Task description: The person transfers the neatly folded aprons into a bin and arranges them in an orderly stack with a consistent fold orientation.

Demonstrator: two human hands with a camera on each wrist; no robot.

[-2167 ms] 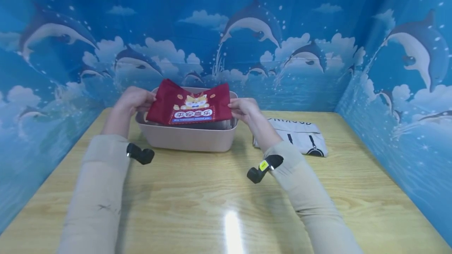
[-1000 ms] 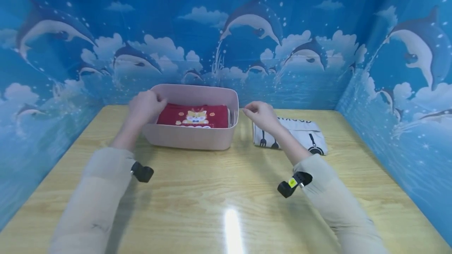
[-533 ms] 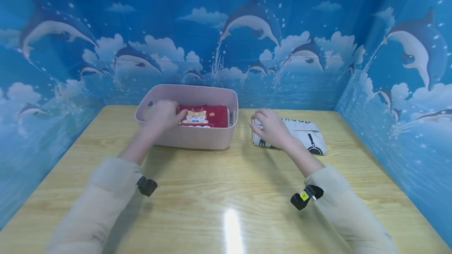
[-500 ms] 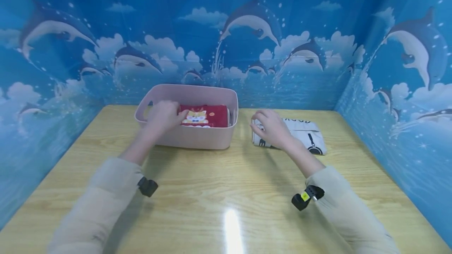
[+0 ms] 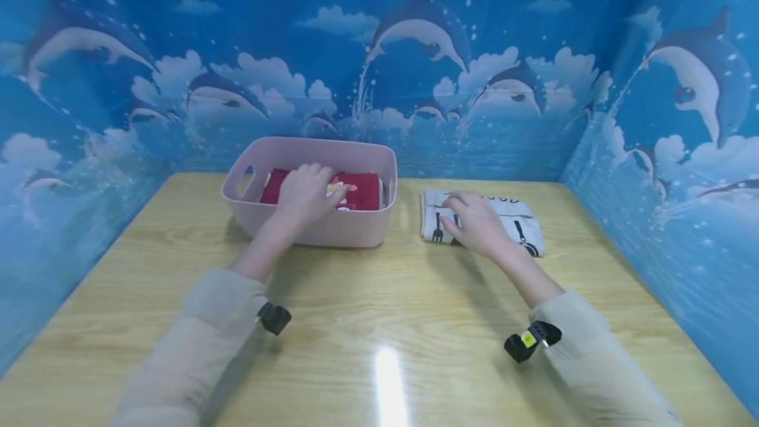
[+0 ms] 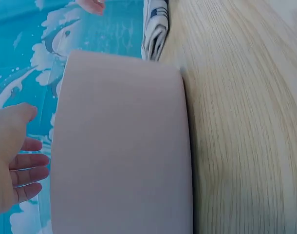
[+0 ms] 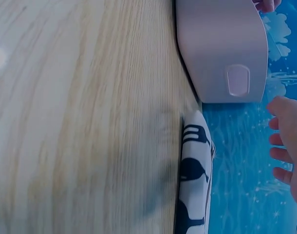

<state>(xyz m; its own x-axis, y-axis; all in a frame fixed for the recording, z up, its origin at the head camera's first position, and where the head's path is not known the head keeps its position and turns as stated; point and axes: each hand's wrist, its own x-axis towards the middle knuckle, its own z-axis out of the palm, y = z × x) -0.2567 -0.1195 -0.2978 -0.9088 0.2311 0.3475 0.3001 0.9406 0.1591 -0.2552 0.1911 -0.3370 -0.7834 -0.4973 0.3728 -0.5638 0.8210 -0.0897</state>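
A pink plastic bin [image 5: 338, 228] stands at the back of the table. In it lies a folded red cloth [image 5: 364, 191] with a cartoon print, partly hidden behind my left hand [image 5: 305, 193]. That hand hovers over the bin's front rim, its fingers loose and holding nothing; the left wrist view shows it above the rim. To the bin's right is a folded white cloth [image 5: 435, 213] with black cutlery shapes and lettering. My right hand [image 5: 477, 224] is above this cloth with bent, spread fingers and nothing in its grasp. In the right wrist view a gap shows between hand and cloth.
The wooden table [image 5: 332, 321] extends in front of the bin and white cloth. Blue curtains [image 5: 284, 31] with dolphins close off the back and both sides. A small black camera [image 5: 274, 318] is strapped at the left wrist, another camera [image 5: 522, 346] at the right.
Both hands held the red cloth over the bin; they have let go and it lies inside. The right hand moved right over the white cloth, the left hand rightward over the bin.
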